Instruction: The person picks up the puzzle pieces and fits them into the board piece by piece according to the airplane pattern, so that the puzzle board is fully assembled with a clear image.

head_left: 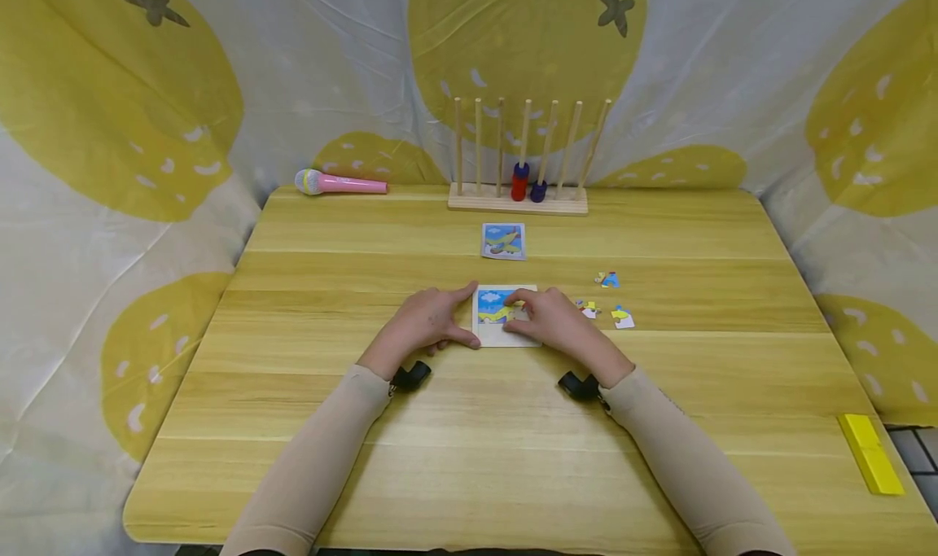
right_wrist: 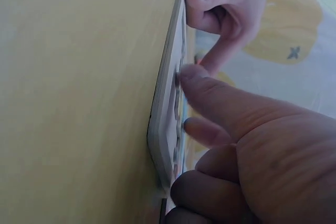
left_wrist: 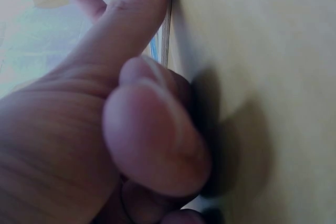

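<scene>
So I've got this flat little board [head_left: 506, 340] dead center of the head view, lying on the table [head_left: 469, 475], with a pale, matte rim around a glossy print in blue and yellow. In the right wrist view it's a thin slab with a layered edge and a blunted corner. From above it's a near-square rectangle, slightly longer left to right, so its long axis runs straight across the frame, and the white cloud faces the top. My left hand [head_left: 428, 316] has thumb and index spread wide, touching the lower and upper corners of its left end. My right hand [head_left: 554, 320] is over the right half, thumb and index bent in a C with a gap between the tips; can't tell if they're pinching anything. Right of center are loose pieces [head_left: 623, 318], flat with knobby, curvy outlines, some bits white, others yellow or blue. The card [head_left: 504, 242] above the board is thin and squarish, its yellow plane slanting lower left to upper right. Top center there's a wooden rack [head_left: 469, 201] with smooth round pegs, and upper left a pink mic [head_left: 355, 185] with a sparkly, grainy head.
</scene>
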The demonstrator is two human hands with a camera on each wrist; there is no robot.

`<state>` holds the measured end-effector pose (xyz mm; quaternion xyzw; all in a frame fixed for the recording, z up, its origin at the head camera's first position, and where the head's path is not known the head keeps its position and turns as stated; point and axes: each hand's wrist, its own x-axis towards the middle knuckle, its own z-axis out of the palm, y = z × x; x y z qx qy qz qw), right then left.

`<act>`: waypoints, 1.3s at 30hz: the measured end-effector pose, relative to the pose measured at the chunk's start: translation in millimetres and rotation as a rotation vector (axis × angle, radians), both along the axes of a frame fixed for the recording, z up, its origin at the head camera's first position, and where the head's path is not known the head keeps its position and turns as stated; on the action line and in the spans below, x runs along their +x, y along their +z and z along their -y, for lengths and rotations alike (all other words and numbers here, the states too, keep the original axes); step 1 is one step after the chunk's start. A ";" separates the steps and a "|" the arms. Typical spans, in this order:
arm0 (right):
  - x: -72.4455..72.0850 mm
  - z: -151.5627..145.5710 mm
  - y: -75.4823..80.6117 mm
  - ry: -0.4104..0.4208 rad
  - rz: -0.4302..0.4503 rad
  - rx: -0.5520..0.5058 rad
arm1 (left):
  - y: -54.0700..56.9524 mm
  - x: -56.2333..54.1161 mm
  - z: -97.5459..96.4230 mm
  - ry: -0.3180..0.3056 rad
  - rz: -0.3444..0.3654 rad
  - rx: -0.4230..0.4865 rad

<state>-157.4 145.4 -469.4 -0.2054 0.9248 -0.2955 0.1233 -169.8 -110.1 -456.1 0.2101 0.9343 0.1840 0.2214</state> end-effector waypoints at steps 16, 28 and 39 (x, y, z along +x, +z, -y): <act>-29.8 -117.5 18.5 -0.311 0.174 -0.269 | 2.0 0.0 -0.5 0.025 0.038 0.004; -33.8 -178.5 2.0 -0.384 0.252 -0.174 | 1.9 -0.2 -0.3 0.039 0.054 0.004; -35.2 -177.6 0.7 -0.340 0.210 -0.090 | 1.8 0.2 0.1 0.033 0.044 0.008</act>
